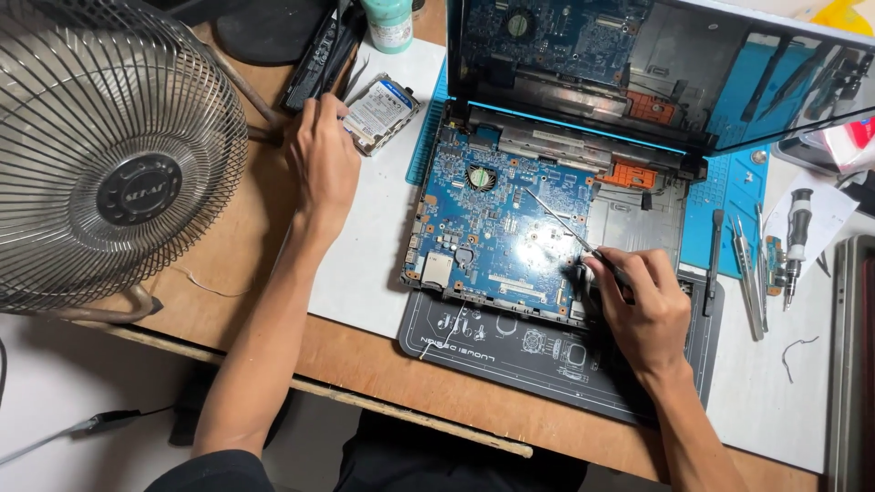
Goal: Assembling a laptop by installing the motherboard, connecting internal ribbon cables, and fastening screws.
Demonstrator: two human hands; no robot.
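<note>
1. A thin metal tool [558,219] is pinched in the right hand [643,305], its tip laid over the blue motherboard [492,228] of an opened laptop [556,137].
2. The laptop is seated on a dark work mat [510,351] and a blue mat [729,210].
3. The left hand [324,155] is curled around dark items [319,55] at the desk's far edge, just beside a hard drive [383,109].
4. Tweezers [747,273] and a screwdriver [795,237] are laid to the right.
5. A metal fan [109,155] is stood at the left.
</note>
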